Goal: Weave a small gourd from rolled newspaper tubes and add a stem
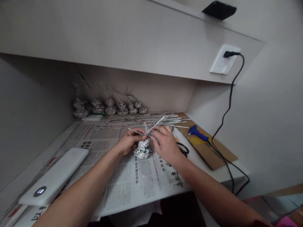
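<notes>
A small gourd-shaped piece woven from rolled newspaper strips point(142, 150) stands upright on newspaper sheets in front of me. Loose strip ends stick out from its narrow top. At the upper left rim, my left hand point(129, 140) pinches the weave between thumb and fingers. My right hand point(165, 142) is closed around a pale paper strip point(159, 122) on the other side of the top, the strip pointing up and right. The fingers partly hide the upper rim.
Several finished woven gourds point(110, 107) line the back wall. Long paper strips point(151, 119) lie before them. A blue glue gun point(198, 133) rests on cardboard point(213, 154), its cord running to a socket point(224, 60). Black-handled scissors point(183, 148) are beside my right wrist; a white power bank point(56, 175) lies left.
</notes>
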Motion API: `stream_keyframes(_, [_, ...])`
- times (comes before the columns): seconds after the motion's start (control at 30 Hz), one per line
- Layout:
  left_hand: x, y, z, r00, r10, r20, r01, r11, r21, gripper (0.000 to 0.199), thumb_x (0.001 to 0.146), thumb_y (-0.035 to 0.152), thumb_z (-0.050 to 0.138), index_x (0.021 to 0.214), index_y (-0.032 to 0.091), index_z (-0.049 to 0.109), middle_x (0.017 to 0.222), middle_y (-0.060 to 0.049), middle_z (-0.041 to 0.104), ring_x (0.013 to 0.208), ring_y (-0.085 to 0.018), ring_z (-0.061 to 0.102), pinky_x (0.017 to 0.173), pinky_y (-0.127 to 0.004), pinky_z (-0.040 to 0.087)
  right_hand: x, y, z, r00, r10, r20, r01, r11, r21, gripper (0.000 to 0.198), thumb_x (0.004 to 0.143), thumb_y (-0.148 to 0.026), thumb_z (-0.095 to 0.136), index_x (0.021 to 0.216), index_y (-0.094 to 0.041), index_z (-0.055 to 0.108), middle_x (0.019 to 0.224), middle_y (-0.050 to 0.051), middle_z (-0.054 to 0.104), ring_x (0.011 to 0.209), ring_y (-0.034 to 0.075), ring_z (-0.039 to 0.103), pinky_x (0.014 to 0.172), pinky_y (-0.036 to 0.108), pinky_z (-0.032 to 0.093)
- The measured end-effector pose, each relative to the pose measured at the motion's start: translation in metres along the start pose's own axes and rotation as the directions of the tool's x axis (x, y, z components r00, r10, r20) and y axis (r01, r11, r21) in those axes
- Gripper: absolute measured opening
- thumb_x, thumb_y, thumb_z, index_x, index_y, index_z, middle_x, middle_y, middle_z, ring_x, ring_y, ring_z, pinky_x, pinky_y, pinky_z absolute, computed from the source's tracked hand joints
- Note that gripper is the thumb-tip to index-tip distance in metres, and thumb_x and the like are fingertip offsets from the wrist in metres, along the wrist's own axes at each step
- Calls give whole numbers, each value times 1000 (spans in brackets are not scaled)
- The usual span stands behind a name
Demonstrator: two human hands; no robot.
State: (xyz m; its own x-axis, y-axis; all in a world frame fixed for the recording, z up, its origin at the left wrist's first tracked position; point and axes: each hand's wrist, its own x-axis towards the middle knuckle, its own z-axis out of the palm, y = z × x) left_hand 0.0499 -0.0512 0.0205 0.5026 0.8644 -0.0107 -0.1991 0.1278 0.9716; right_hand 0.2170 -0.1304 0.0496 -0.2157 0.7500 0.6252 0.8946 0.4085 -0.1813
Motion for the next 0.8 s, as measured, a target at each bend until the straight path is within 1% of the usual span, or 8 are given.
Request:
stream_keyframes(0.07, [0,-1,0,1000,8,-6,-7,1000,12,32,56,28,83,78,16,64,59,2,60,46,-7,46,38,-17,23,3,2,5,999,22,37,-22,1000,-1,20,89,-21,52,102,-18,66,111,9,64,106,25,49,93,40,39])
stream_keyframes(0.17, [1,-2,1,999,25,-36,-24,999,28,31,55,27,83,78,16,65,58,3,59,44,-6,45,38,-17,24,5,4,11,995,82,64,-83,997,2,12,86,-22,56,90,-19,66,96,7,67,95,24,54,88,39,38])
stream_keyframes(0.27, [1,-2,3,996,48,-72,-45,998,47,31,55,27,83,78,15,66,58,2,61,44,-7,47,38,-17,26,7,5,14,989,125,74,-131,989,72,10,86,-23,55,86,-18,64,85,5,67,85,21,57,81,34,40])
stream_keyframes(0.37, [0,-3,5,990,85,-114,-74,993,97,31,56,29,82,79,15,68,58,1,63,43,-8,47,39,-18,28,7,4,14,980,173,102,-189,964,186,16,88,-20,48,91,-18,63,84,4,68,77,18,59,72,28,42])
stream_keyframes(0.47, [0,-4,7,978,129,-165,-110,986,124,31,57,31,82,80,16,69,59,1,63,43,-8,48,40,-19,30,7,1,17,962,255,97,-272,928,256,19,87,-20,48,94,-20,66,86,4,71,75,17,62,70,27,43])
stream_keyframes(0.57, [-1,-4,9,968,157,-196,-134,983,126,29,57,32,81,79,16,70,58,2,62,44,-8,48,41,-20,33,6,-1,22,944,319,85,-329,893,308,18,84,-23,52,91,-20,69,85,3,72,72,17,63,69,27,45])
stream_keyframes(0.7, [-2,-2,10,968,150,-202,-129,985,114,30,57,32,82,79,16,70,57,2,62,43,-8,46,42,-21,35,4,-3,25,931,358,73,-360,864,352,18,84,-27,53,87,-21,70,80,2,72,66,16,62,63,25,44])
stream_keyframes(0.8, [-2,-2,10,966,160,-201,-140,984,113,31,56,31,82,80,15,71,59,1,63,44,-8,47,42,-20,35,2,-3,24,934,351,64,-347,856,382,19,86,-30,52,88,-20,69,81,2,72,66,15,61,61,24,43])
